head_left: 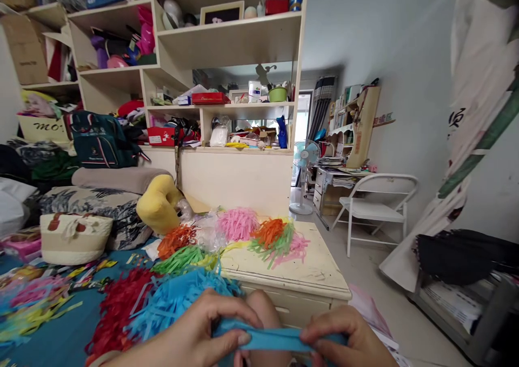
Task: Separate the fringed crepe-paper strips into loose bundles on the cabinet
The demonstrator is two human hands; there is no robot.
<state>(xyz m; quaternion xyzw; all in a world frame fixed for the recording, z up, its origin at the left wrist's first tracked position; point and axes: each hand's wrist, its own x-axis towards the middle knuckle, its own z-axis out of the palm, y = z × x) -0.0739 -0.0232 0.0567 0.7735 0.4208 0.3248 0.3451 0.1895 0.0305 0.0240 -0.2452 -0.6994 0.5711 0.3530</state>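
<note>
A flat blue strip (279, 339), which looks like thin plastic or paper, is stretched between my two hands above my lap. My left hand (221, 324) pinches its left part between thumb and fingers. At the other end, my right hand (340, 334) pinches it the same way. Some of the strip is hidden behind the fingers. Just beyond my left hand lies a heap of blue fringed strips (178, 297), with red fringed strips (125, 307) beside it on the left.
Pink (238, 224), orange (270, 232) and green fringe bunches lie on the cream cabinet top (316, 259) ahead. A woven bag (77, 237) and a yellow cushion (159, 202) sit on the bed at left. A white folding chair (375, 210) stands on the right.
</note>
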